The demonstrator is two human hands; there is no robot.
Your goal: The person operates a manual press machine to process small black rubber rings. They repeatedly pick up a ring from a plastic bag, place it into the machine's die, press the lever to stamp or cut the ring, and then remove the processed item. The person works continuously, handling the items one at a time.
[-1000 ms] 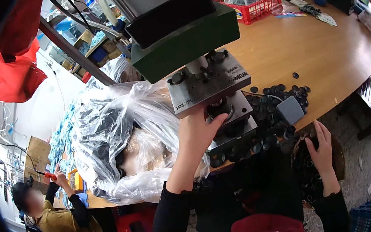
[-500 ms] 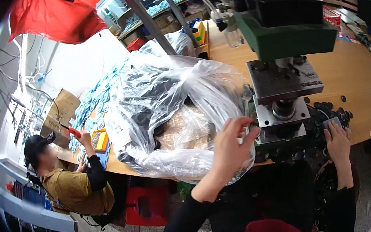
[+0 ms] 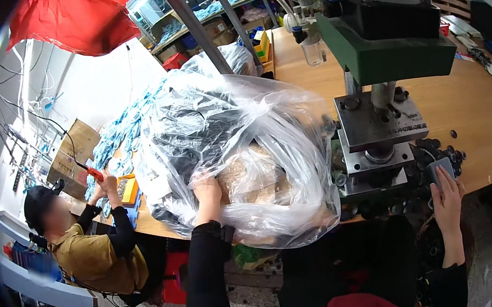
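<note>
My left hand [image 3: 206, 192] reaches into a large clear plastic bag [image 3: 289, 203]. Its fingers are hidden among the folds and dark contents. Brown cardboard [image 3: 247, 175] shows through the bag's opening. My right hand [image 3: 447, 199] lies with fingers stretched over a small grey box [image 3: 440, 171] with a cable, beside the press. Between bag and grey box stands a press with a green head [image 3: 390, 50]. Under it sits a steel die block [image 3: 380, 120], its plates apart around a round post. Small black round parts [image 3: 447, 153] lie around the base.
At the left another person [image 3: 92, 252] holds a red-handled tool [image 3: 96, 173] near an orange tray [image 3: 129, 189]. Light-blue pieces [image 3: 115, 136] are heaped behind the bag. A red bag [image 3: 73, 21] hangs at upper left. Slanted metal posts [image 3: 197, 27] rise behind the bag.
My left hand has moved left from beside the die block into the bag. My right hand stays at the grey box. The other person's hands have come together at the red-handled tool.
</note>
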